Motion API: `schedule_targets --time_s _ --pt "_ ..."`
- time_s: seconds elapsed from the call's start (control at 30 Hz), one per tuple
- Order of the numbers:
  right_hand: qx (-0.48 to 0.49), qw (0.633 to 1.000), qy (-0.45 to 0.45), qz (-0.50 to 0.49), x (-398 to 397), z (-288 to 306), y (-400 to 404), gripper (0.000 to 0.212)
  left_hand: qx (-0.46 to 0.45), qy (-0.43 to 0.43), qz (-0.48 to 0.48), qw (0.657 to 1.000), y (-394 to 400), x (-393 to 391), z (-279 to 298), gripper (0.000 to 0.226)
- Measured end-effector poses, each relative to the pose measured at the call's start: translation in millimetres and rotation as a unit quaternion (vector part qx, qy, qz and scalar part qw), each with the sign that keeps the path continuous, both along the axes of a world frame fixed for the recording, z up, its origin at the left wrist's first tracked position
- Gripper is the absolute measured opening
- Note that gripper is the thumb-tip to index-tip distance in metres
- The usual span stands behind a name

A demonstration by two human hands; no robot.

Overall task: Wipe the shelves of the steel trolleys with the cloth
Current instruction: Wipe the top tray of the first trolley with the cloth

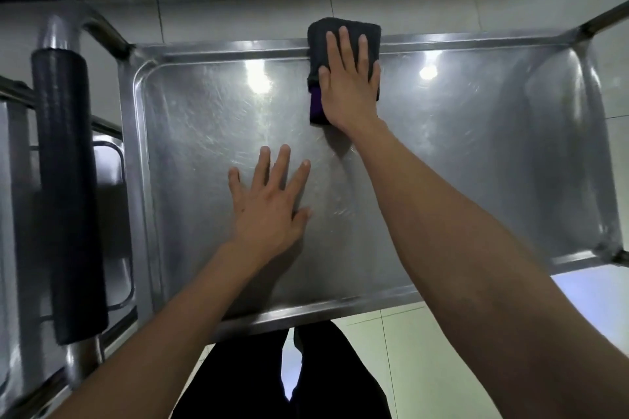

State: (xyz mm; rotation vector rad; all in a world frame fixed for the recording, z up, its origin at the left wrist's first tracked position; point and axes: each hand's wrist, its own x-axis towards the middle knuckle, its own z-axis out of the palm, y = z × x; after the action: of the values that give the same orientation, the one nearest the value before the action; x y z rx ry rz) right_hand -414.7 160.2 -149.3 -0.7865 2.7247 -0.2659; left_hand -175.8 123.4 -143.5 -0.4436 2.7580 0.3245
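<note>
The top shelf of a steel trolley [476, 153] fills the view, shiny with wipe streaks. A folded dark cloth [318, 34] with a purple edge lies at the shelf's far rim and hangs partly over it. My right hand [347, 78] presses flat on the cloth with straight fingers. My left hand [269, 204] rests flat on the bare steel nearer the middle of the shelf, fingers spread, holding nothing.
The trolley's push handle with a black foam grip [64, 187] stands at the left. Beyond it, a second steel trolley [112, 214] shows at the left edge. A dark skirting strip runs along the wall behind. My dark trousers [238, 381] are at the near rim.
</note>
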Motion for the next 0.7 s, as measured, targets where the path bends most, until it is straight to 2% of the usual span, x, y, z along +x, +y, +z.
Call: schedule_targets --time_s 0.17,0.47,0.7 --pt "0.006 1.0 0.002 0.028 31.2 -0.6 35.6 0.057 -0.006 0.007 -0.003 1.0 1.0 4.1 -5.4 0.077" --pt "0.002 0.999 -0.018 0.041 147.9 -0.4 134.9 0.058 0.003 -0.019 0.008 1.0 4.3 15.9 -11.5 0.077" --pt "0.007 0.998 -0.022 0.054 245.7 -3.8 205.4 0.06 0.0 -0.02 0.099 0.995 32.2 27.1 -11.6 0.066"
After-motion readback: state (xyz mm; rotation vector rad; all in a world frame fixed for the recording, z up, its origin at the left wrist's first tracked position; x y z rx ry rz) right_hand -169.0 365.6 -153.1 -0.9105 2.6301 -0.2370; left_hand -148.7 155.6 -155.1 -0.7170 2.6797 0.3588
